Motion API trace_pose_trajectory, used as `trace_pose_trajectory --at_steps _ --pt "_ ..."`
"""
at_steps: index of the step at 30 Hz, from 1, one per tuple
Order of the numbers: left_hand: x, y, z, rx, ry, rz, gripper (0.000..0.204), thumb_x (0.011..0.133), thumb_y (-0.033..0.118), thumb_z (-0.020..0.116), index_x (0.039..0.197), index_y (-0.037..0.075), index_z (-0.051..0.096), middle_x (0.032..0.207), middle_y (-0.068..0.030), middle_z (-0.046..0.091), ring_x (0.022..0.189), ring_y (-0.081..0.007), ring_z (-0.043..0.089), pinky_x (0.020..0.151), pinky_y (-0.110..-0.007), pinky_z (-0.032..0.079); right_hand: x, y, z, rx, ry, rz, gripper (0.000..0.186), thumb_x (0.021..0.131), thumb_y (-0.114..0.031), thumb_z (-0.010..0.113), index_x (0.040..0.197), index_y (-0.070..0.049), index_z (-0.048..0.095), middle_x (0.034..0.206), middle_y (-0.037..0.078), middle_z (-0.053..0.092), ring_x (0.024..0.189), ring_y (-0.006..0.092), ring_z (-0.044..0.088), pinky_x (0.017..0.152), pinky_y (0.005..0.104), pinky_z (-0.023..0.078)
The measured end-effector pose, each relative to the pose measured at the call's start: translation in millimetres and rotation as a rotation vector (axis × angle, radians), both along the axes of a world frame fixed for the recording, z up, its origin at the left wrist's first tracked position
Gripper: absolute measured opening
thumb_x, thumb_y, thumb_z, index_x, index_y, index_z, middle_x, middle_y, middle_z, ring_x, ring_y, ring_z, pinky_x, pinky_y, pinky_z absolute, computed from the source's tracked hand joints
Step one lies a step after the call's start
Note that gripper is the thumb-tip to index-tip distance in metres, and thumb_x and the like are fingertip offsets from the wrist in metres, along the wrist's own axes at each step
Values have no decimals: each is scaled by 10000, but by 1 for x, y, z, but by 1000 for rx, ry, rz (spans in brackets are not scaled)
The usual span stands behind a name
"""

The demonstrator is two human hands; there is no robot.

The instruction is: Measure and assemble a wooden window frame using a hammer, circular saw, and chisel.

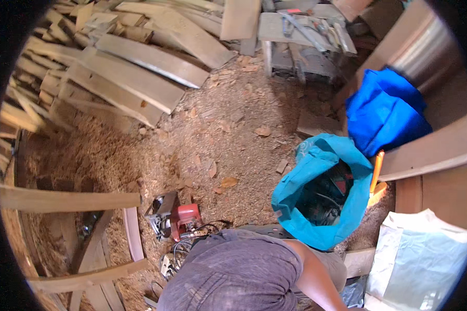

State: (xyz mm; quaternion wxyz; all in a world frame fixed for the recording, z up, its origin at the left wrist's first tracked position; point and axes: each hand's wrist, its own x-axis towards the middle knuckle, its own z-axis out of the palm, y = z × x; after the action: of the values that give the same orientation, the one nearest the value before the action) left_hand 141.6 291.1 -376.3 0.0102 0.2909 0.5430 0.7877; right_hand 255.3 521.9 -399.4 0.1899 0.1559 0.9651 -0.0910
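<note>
Neither of my hands shows. A bare arm [319, 274] comes out of a grey-purple sleeve [244, 274] and runs off the lower right edge, its hand outside the picture. Nearest that arm, an open teal cloth bag [321, 233] stands upright with its rim turned down; dark tools and a cable lie inside, too dim to name. To the left of the sleeve, a red power tool with a metal base plate [186, 215], resembling a circular saw, rests on the sawdust. Dark cords [180, 249] tangle beside it.
Stacked boards [135, 78] fill the far left. A low wooden bench [280, 31] at the back carries hand tools. Bright blue cloth [384, 109] hangs on planks at right, above a white sack [420, 259]. Beams [72, 201] jut in from the left. Sawdust and leaves cover the floor.
</note>
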Motion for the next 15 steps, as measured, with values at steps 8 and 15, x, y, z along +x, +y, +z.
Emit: trace_pose_trajectory --at_steps 8,15 --pt "1 20 -8 -272 36 -184 380 946 392 701 1177 92 666 814 -97 672 765 -279 656 684 -424 519 97 -33 30 5 8 -313 303 983 -238 630 1235 -72 628 990 139 698 787 239 680 684 374 536" --pt "-10 45 -54 -186 -229 -260 75 939 157 687 927 88 661 877 -67 687 795 -161 665 711 -368 541 157 -161 66 -22 -231 -736 311 995 -237 627 1262 -76 621 1013 139 702 794 241 683 686 377 538"
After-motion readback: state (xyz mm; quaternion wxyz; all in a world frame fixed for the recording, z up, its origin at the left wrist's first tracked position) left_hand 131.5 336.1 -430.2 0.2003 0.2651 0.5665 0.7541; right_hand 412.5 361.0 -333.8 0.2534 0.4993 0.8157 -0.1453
